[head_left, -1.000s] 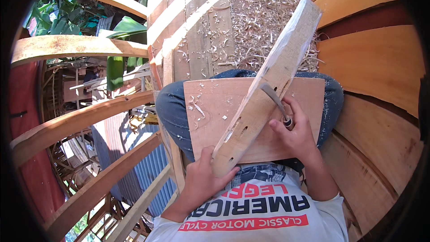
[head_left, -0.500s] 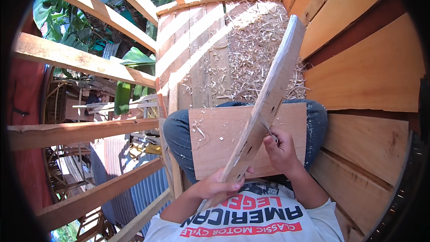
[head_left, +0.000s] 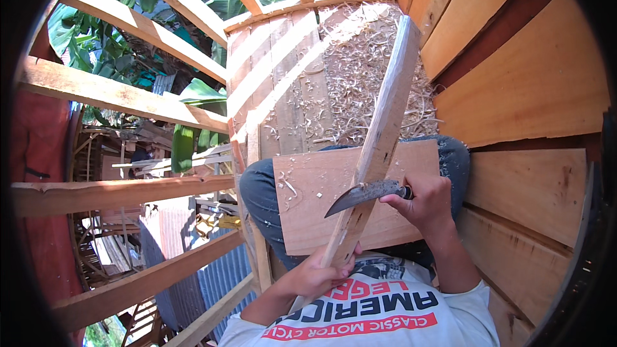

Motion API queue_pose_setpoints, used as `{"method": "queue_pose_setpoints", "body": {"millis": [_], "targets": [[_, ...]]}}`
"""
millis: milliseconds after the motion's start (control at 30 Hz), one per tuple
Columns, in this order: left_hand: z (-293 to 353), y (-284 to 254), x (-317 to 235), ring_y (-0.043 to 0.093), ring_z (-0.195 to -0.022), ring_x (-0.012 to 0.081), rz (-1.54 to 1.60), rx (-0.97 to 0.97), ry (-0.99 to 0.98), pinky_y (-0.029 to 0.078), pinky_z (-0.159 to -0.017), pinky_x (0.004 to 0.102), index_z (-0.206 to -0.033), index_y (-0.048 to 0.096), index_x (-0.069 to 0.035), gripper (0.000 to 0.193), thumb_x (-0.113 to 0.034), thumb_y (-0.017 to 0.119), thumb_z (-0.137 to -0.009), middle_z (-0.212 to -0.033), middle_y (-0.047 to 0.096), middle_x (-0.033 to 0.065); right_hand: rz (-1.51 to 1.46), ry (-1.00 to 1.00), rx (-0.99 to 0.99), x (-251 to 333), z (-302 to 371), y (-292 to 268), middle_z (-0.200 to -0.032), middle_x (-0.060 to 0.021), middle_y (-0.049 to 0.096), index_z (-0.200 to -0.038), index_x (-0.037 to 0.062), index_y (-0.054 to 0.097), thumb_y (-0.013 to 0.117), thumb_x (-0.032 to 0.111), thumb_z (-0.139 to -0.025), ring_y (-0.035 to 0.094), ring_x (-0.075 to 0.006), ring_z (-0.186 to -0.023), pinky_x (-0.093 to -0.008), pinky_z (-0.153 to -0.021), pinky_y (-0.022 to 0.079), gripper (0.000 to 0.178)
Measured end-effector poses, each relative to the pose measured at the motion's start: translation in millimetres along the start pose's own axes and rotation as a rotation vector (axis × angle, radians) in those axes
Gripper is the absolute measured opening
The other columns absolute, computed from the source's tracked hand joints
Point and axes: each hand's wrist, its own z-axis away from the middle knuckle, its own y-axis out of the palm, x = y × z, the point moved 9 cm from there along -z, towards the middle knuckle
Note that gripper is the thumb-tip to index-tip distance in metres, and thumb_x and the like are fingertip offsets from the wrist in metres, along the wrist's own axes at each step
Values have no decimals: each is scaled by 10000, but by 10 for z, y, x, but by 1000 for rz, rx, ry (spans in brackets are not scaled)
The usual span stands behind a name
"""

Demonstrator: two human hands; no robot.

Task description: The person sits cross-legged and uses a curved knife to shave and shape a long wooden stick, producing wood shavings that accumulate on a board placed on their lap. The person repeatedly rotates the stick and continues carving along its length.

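A long wooden beam slants across my lap, its lower end against my shirt and its far end up over the floor. My left hand is wrapped round the lower part of the beam. In my right hand is a knife, gripped by its handle. Its broad, curved blade lies across the beam, the tip pointing left. Under the beam a flat wooden board rests on my crossed legs, with a few shavings on it.
Curled wood shavings cover much of the plank floor ahead. Wooden wall boards stand close on the right. An open railing of wooden bars runs along the left, with a drop to corrugated roofing and banana leaves beyond.
The knife has turned so its blade now shows flat across the beam, and my right hand has moved slightly right. The beam's far end has shifted a little left.
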Motion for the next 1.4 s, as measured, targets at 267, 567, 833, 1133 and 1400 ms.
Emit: {"method": "queue_pose_setpoints", "body": {"millis": [267,567,833,1133,1400], "targets": [[23,25,20,400,-681,89,65,-17,13,355,-610,218,-1264,371,5,520,-28,522,-767,-820,392,8,-22,74,-54,-167,-119,35,-465,-104,469,-533,50,511,613,727,-729,546,-298,-435,-359,-418,413,712],[180,-11,-46,431,-769,89,-147,-74,24,387,-685,220,-1305,382,2,514,13,533,-814,-844,417,11,-326,404,-210,-1020,-119,-449,-480,-74,341,-608,-11,478,554,604,-886,348,-147,-459,-350,-440,297,679],[17,52,-395,437,-732,74,-321,-149,113,381,-664,217,-1279,395,1,462,17,524,-836,-848,443,8,-269,87,71,179,210,20,-469,-103,471,-554,50,527,672,658,-734,537,-290,-422,-364,-414,406,651],[20,111,-345,463,-735,90,-599,-219,186,400,-664,248,-1270,386,-11,475,-16,526,-816,-857,468,26,-46,-50,-46,75,52,-115,-448,-73,445,-498,84,464,653,748,-662,497,-256,-377,-345,-384,381,709],[18,158,-215,450,-695,67,-600,-173,100,413,-614,209,-1292,370,-7,499,-10,513,-813,-841,444,11,-109,271,-244,-806,-216,-297,-458,-107,402,-572,8,473,605,704,-773,444,-254,-410,-359,-423,343,737]]}}
